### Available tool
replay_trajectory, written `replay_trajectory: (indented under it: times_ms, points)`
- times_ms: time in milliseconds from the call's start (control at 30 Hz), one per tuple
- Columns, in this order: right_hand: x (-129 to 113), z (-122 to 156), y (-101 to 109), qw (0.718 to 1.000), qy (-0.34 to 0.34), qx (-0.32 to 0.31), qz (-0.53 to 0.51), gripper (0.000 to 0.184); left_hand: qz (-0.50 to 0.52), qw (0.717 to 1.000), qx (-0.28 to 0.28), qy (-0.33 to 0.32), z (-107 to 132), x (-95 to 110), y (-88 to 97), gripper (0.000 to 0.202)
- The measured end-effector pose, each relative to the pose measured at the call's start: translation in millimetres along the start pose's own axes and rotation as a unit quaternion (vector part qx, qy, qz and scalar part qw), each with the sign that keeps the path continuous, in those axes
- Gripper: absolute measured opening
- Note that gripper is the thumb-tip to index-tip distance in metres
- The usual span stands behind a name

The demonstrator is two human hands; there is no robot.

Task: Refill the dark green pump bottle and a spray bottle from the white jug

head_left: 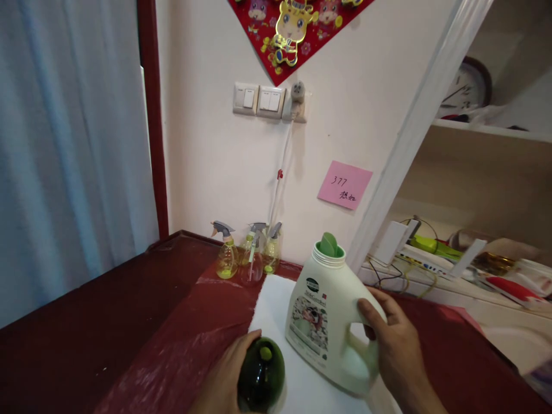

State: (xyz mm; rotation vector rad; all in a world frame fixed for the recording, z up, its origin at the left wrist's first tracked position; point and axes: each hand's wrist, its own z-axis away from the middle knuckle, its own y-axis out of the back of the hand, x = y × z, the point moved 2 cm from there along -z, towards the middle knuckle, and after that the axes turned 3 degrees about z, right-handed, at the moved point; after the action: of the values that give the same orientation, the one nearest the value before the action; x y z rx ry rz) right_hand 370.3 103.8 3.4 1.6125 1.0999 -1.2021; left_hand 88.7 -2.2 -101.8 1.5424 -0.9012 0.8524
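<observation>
The left hand (228,374) clasps a dark green rounded item (261,376), left of the mouth-up bottle (319,322) that the right hand (399,339) grips.

A dark red table (86,310) is partly covered by a red plastic sheet (176,339), on which a white cloth (273,302) and 4 spray bottles (252,267) are set.
</observation>
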Motion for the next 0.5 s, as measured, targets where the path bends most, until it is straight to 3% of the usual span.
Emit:
replay_trajectory:
  times_ms: [100, 233, 367, 500]
  points:
    - [-16, -6, 17, 1.0, 0.014, -0.011, 0.025, 0.073, -0.002, 1.0, -0.011, 0.015, -1, 2, -0.1, 0.105]
    - [-36, -12, 39, 0.986, 0.067, -0.031, 0.149, 0.068, 0.001, 0.999, -0.019, 0.037, -1, 8, -0.4, 0.107]
    - [-50, -7, 51, 0.943, 0.187, -0.072, 0.265, 0.049, 0.0, 0.997, -0.041, 0.07, -1, 17, 0.0, 0.11]
    - [-50, 1, 64, 0.894, 0.264, -0.132, 0.338, 0.044, 0.002, 0.996, -0.049, 0.074, -2, 23, 1.4, 0.111]
